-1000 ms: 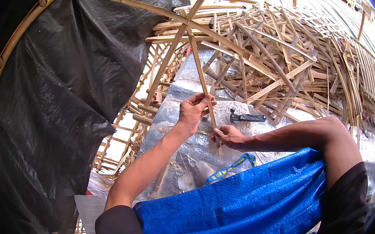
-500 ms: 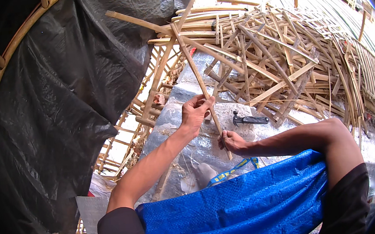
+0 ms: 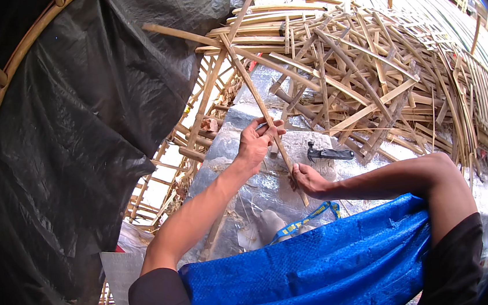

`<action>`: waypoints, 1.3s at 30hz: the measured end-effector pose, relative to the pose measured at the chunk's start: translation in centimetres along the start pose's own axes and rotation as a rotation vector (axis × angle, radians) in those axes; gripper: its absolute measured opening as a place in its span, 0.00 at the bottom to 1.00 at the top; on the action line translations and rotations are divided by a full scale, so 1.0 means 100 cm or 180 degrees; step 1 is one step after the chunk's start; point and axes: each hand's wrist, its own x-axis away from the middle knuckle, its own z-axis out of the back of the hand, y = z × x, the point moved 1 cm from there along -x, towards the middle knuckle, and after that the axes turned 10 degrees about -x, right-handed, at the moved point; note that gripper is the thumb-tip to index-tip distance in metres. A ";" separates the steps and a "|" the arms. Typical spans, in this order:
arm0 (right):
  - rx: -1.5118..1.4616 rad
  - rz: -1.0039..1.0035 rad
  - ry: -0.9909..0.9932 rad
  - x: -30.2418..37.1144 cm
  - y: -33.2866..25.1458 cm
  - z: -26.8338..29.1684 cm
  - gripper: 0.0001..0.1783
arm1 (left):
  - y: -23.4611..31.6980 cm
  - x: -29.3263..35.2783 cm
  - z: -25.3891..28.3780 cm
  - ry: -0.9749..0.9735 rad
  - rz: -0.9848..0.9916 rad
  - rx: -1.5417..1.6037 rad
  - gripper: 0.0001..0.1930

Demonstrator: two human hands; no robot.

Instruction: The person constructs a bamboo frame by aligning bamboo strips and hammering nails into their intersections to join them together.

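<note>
Head view shows your left hand (image 3: 257, 141) closed around the long pale bamboo strip (image 3: 260, 107), fingers wrapped over it a little above its lower third. Your right hand (image 3: 307, 180) pinches the same strip lower down, thumb and fingers shut on it near its bottom end, which pokes out just below that hand.

Compared with a second ago, the strip has tipped. It stood close to upright then; now its top leans away to your left, reaching up toward the crossed bamboo slats (image 3: 280, 30) at the head of the heap. Your left hand has slid slightly along it, while your right hand has dropped lower. I read that as you turning and repositioning the strip between both hands, not letting it go.

Just beyond your right hand, a dark-handled knife (image 3: 330, 154) lies untouched on the crinkled silver plastic sheet (image 3: 270, 188) covering the work surface. A blue woven tarp (image 3: 335, 266) lies over your lap below both forearms. Farther out, a big tangled pile of split bamboo offcuts (image 3: 388, 76) fills the right side, and a black plastic sheet (image 3: 74, 138) stretched over a curved bamboo frame (image 3: 0, 81) fills the left.
</note>
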 end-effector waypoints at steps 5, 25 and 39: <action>0.0740 0.0439 0.0146 -0.001 0.006 0.001 0.19 | 0.000 0.004 0.007 0.0035 0.0041 -0.0034 0.13; 0.0026 -0.0637 0.0750 0.008 -0.022 -0.010 0.37 | -0.003 0.010 0.007 0.0533 -0.0057 -0.0335 0.25; 0.1503 -0.0189 -0.0745 0.027 -0.029 -0.047 0.25 | -0.078 0.028 0.011 0.0788 0.1337 -0.0438 0.25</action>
